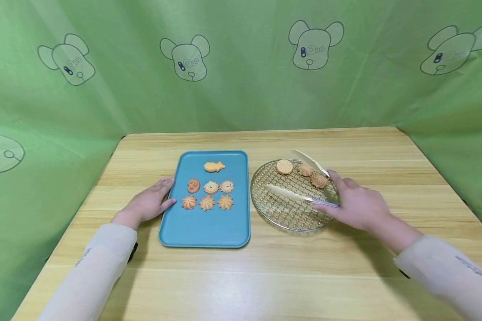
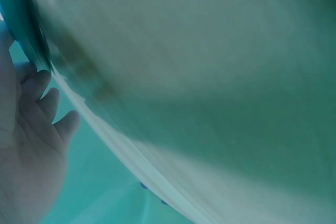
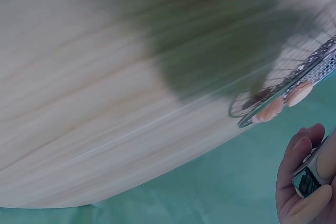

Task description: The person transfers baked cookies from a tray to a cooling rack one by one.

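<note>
"Where's the swirl cookie [image 1: 319, 181]?"

"On the wire rack [image 1: 281, 215], framed by spread tongs [image 1: 289, 193] the right hand [image 1: 363, 205] grips; apparently aligning, a gentle squeeze called for next."

"The left hand [image 1: 149, 201]?"

"Fingers loosely extended, touching the tray [image 1: 202, 232] left of the rack."

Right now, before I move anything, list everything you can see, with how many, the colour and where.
Tray: 1, blue, on the table
Fish-shaped cookie: 1, golden, tray's far end
Pretzel-shaped cookie: 1, brown, tray's middle row
Scalloped cookies: 2, pale-centred golden, right of the pretzel
Flower-shaped cookies: 3, golden-brown, nearest row
Wire rack: 1, metallic, right of tray
Round cookie: 1, pale golden, on rack
Ridged cookies: 2, brown, on rack
Tongs: 1, silvery, spread above rack
Table: 1, light wood, underneath
Curtain: green, around table
Left hand: 1, bare, at tray's left edge
Right hand: 1, bare, gripping tongs
Sleeves: 2, off-white, both arms
</note>
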`<state>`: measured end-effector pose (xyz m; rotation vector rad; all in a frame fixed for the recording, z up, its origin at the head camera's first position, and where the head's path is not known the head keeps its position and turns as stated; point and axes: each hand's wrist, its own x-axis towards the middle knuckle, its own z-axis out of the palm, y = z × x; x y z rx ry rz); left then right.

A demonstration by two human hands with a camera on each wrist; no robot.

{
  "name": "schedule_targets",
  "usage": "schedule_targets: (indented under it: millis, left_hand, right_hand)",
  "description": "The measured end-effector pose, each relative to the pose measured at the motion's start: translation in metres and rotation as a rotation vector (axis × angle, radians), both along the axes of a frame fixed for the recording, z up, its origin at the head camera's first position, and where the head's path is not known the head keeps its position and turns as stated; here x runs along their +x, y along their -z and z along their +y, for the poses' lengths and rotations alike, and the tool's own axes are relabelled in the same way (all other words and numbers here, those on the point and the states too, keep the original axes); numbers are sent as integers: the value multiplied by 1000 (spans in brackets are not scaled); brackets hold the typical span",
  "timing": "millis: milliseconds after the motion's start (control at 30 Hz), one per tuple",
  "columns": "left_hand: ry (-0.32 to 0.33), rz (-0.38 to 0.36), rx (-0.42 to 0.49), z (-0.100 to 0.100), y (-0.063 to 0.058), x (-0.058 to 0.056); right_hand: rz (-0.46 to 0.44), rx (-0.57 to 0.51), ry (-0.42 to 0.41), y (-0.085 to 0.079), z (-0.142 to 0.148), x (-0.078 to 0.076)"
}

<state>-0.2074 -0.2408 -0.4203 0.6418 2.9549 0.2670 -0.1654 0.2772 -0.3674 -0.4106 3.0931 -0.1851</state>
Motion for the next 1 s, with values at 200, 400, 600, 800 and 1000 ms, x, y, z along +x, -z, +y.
schedule_targets:
  millis: [200,400,600,800,1000]
  left_hand:
    - [-2,-11,-8,1,-2,0]
    - [-7,-18,-11,1,-2,0]
    - [-8,-22,-9,0,-2,0]
    - [-6,-22,-6,1,-3,0]
    - [-5,-23,-8,1,-3,0]
  right_hand:
    - [21,-3,-39,4,-14,-5]
    - [39,-5,-74,5,-30,-8]
    - [35,3,-102,2,-44,-7]
    - [52,10,-134,7,-53,-10]
    - [69,13,-180,9,-63,-12]
